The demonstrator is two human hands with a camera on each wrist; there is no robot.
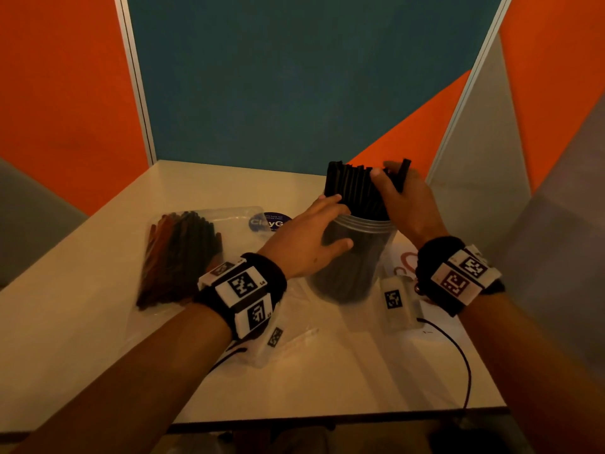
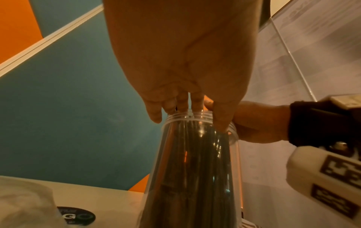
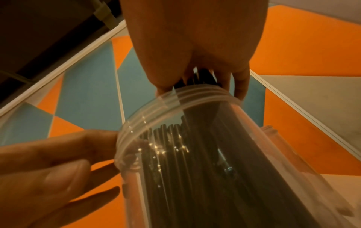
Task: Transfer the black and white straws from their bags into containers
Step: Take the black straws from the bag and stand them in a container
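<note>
The left hand (image 1: pixel 304 237) is curled around the clear plastic jar (image 1: pixel 352 260) near the table's (image 1: pixel 98 339) far right corner. The black straws (image 1: pixel 353 188) standing in it are pinched by the right hand (image 1: pixel 406 204). Only the head view shows the bag of straws (image 1: pixel 180 253) toward the left edge.

A round dark sticker (image 1: pixel 269 222) on the table (image 1: pixel 98 322) shows the letters "ClayG"; the hand covers the rest.
</note>
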